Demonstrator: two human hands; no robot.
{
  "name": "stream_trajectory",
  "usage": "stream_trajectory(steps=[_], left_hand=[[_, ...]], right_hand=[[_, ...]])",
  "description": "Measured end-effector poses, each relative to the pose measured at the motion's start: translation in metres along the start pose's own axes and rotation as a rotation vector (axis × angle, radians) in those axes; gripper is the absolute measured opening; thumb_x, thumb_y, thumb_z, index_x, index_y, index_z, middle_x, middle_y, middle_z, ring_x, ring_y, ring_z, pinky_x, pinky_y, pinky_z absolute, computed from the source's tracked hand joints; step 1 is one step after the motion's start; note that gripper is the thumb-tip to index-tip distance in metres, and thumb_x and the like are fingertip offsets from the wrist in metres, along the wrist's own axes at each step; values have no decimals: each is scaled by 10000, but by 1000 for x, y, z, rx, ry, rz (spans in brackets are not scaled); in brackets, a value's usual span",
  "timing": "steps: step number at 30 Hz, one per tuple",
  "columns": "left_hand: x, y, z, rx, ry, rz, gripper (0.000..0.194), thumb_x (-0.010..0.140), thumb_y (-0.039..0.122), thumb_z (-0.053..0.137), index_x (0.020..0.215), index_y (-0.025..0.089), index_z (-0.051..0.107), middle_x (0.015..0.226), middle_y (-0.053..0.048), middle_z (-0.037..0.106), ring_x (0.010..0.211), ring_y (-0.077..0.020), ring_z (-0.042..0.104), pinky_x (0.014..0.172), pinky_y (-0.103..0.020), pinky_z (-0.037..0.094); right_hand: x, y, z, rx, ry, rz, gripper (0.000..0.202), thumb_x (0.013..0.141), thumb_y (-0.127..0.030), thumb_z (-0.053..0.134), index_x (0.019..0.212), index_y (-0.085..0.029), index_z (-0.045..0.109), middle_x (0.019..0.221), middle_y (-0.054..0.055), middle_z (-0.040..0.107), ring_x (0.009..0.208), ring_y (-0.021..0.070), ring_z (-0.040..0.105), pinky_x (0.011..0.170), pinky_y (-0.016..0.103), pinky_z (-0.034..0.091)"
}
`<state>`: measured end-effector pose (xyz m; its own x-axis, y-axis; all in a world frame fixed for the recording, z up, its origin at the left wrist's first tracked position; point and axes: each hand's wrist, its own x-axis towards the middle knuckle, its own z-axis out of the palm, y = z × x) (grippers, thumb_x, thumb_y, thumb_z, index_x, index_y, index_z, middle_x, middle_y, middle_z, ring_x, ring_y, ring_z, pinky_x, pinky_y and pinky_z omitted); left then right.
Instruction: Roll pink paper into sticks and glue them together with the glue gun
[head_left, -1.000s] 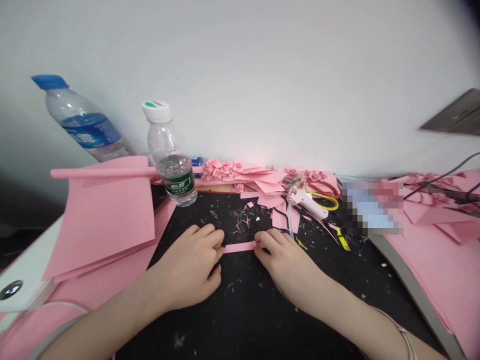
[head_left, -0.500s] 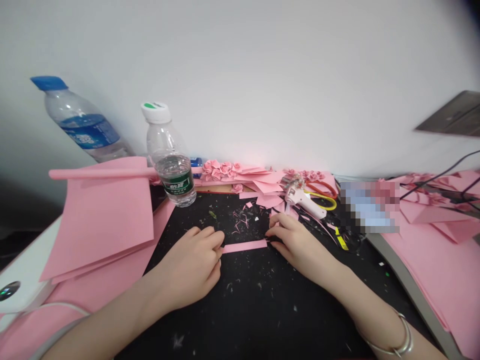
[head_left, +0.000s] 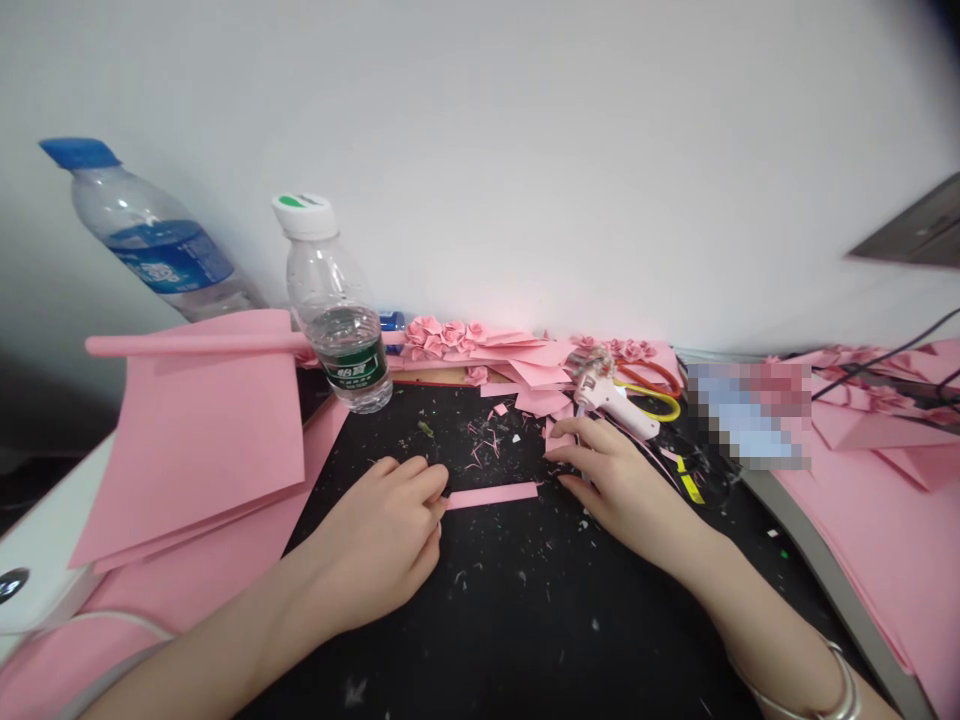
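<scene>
A narrow pink paper strip (head_left: 495,494) lies across the black mat (head_left: 480,620) in front of me. My left hand (head_left: 397,530) is closed, its thumb and fingers pinching the strip's left end. Just beyond the strip's right end, and apart from it, is my right hand (head_left: 607,475); its fingers are spread and nothing shows between them. Behind that hand rests a pale pink hot glue gun (head_left: 621,408), its nozzle pointing down near my fingertips. Thin pink paper scraps (head_left: 484,440) are scattered beyond the strip.
A water bottle (head_left: 349,360) stands at the back left, with a blue-labelled bottle (head_left: 169,255) behind. Pink paper sheets (head_left: 202,450) pile up on the left. Folded paper roses (head_left: 442,335) line the back. A blurred-out phone-like object (head_left: 750,415) and more pink paper (head_left: 847,530) sit right.
My right hand has moved away from the strip's right end, and its fingers have spread. My left hand stays on the left end. The view has shifted slightly.
</scene>
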<state>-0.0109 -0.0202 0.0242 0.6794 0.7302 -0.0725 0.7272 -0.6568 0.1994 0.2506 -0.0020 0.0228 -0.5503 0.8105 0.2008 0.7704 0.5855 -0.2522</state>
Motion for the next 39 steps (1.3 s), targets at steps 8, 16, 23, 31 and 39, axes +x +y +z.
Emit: stream_trajectory(steps=[8, 16, 23, 31, 39], left_hand=[[1, 0, 0, -10, -16, -12, 277, 868, 124, 355, 708, 159, 579, 807, -39, 509, 767, -185, 455, 666, -360, 319], [1, 0, 0, -5, -5, -7, 278, 866, 122, 364, 707, 158, 590, 805, -44, 514, 762, -185, 455, 666, -360, 317], [0, -1, 1, -23, 9, -6, 271, 859, 121, 375, 701, 159, 592, 796, -42, 513, 748, -182, 459, 660, -354, 320], [0, 0, -1, -32, 5, -14, 280, 866, 121, 366, 704, 158, 591, 803, -40, 507, 745, -180, 459, 662, -354, 326], [-1, -1, 1, -38, 34, 1, 259, 855, 118, 385, 703, 156, 592, 800, -41, 511, 739, -176, 458, 658, -351, 331]], right_hand=[[1, -8, 14, 5, -73, -62, 176, 870, -96, 459, 843, -154, 623, 1063, 101, 557, 972, 210, 529, 816, 362, 464], [0, -6, 9, -130, -76, -102, 193, 864, -85, 435, 817, -157, 608, 1063, 93, 572, 886, 200, 527, 740, 350, 444], [1, 10, 3, -106, 108, 45, 196, 872, -127, 450, 848, -173, 639, 1071, 113, 574, 943, 241, 541, 780, 394, 464], [-1, 17, 7, -106, 151, 100, 265, 877, -117, 422, 1040, -178, 623, 1161, 126, 547, 1019, 248, 543, 822, 394, 477], [1, 15, 6, -57, 166, 126, 168, 848, -124, 467, 872, -185, 621, 1098, 113, 575, 978, 241, 566, 814, 402, 486]])
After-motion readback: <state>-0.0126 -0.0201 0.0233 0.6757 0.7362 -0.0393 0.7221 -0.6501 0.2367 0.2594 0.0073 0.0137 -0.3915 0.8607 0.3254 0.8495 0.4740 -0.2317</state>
